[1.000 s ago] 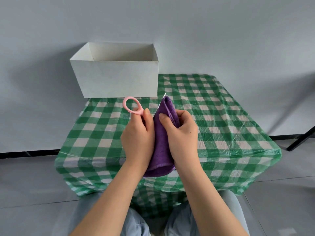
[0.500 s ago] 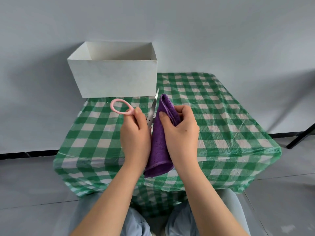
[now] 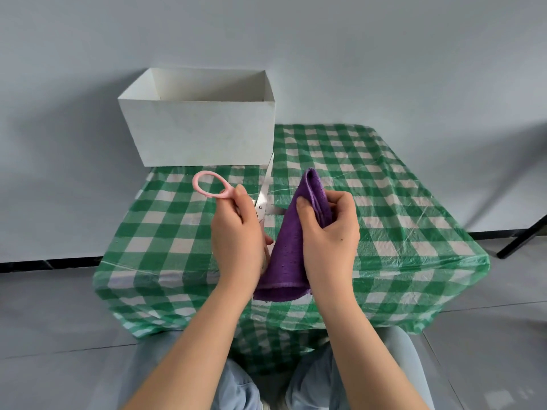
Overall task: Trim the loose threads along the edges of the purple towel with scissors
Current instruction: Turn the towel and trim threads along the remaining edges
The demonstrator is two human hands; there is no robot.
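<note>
My right hand (image 3: 328,232) grips the purple towel (image 3: 288,250), which is folded and held upright above the table; its upper folded end sticks out past my fingers and its lower hem hangs near the table's front edge. My left hand (image 3: 236,235) holds the pink-handled scissors (image 3: 260,199). One pink loop (image 3: 208,184) sticks out to the upper left, and the steel blades are spread apart, one pointing up toward the box and the other toward the towel's left edge. The second handle loop is hidden behind my left hand.
A white open-topped cardboard box (image 3: 204,134) stands at the table's back left corner. The small table wears a green and white checked cloth (image 3: 384,208). A black stand leg (image 3: 524,235) shows at the far right on the grey floor. My knees are under the front edge.
My left hand has moved left, away from the towel, and the scissor blades have come into view and spread apart. The towel's upper end has shifted slightly right with my right hand.
</note>
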